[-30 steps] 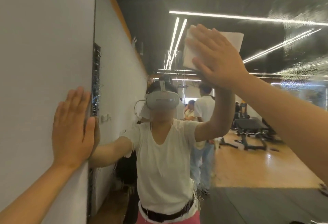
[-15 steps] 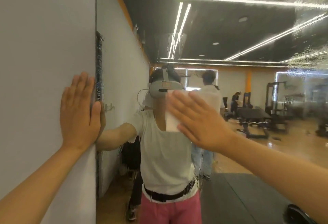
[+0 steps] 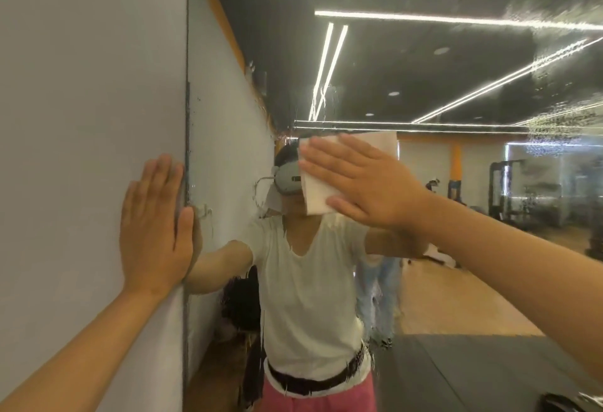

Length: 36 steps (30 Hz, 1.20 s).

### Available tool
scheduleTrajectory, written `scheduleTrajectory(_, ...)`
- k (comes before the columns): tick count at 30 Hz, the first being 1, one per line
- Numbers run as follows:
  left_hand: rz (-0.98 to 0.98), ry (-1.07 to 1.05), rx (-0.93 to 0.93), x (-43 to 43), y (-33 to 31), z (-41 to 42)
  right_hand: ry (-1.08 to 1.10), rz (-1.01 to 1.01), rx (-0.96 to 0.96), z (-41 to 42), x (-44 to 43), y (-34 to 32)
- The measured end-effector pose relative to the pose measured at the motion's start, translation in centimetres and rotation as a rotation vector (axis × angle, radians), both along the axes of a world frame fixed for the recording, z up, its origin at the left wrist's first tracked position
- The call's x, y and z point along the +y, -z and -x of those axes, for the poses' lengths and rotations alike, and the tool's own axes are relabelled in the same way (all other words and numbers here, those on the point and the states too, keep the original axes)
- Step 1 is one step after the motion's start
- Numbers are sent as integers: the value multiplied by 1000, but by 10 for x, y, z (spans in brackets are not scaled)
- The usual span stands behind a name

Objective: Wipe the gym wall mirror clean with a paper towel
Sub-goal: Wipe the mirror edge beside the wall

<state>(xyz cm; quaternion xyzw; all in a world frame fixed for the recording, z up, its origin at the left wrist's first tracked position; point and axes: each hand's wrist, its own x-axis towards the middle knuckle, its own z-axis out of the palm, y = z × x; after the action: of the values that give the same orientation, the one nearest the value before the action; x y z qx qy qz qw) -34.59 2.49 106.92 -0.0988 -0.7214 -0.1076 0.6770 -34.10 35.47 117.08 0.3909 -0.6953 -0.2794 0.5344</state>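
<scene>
The wall mirror (image 3: 424, 281) fills the centre and right of the head view, its left edge meeting the grey wall. My right hand (image 3: 362, 179) lies flat with straight fingers and presses a folded white paper towel (image 3: 315, 193) against the glass at head height. The towel shows above and below the fingers. My left hand (image 3: 153, 225) rests flat on the wall beside the mirror's edge, its thumb at the edge. Wet streaks and droplets blur the glass at the upper right (image 3: 554, 91).
The grey wall (image 3: 81, 117) runs along the left. The mirror reflects me, other people behind, gym machines at the right, a wooden floor and a dark mat.
My right hand swept the towel down the glass from high up to chest height, then back up to head height. My left hand stayed flat on the wall.
</scene>
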Motion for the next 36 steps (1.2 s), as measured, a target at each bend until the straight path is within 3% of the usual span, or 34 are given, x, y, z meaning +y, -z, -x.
scheduleTrajectory(7, -2, -15, -30, 0, 0, 0, 75, 245, 45, -6, -5, -105)
scheduleTrajectory(12, 10, -5, -29, -1, 0, 2, 99, 305, 68, -5, -9, -123)
scheduleTrajectory(17, 8, 3, -24, 1, 2, -1, 77, 397, 44, -2, -28, -85)
scheduleTrajectory(29, 19, 50, -32, -6, 3, 7, 63, 203, -28, -4, -89, 109)
scheduleTrajectory(36, 32, 47, -18, -8, 4, 11, 82, 136, -42, -5, -91, 118)
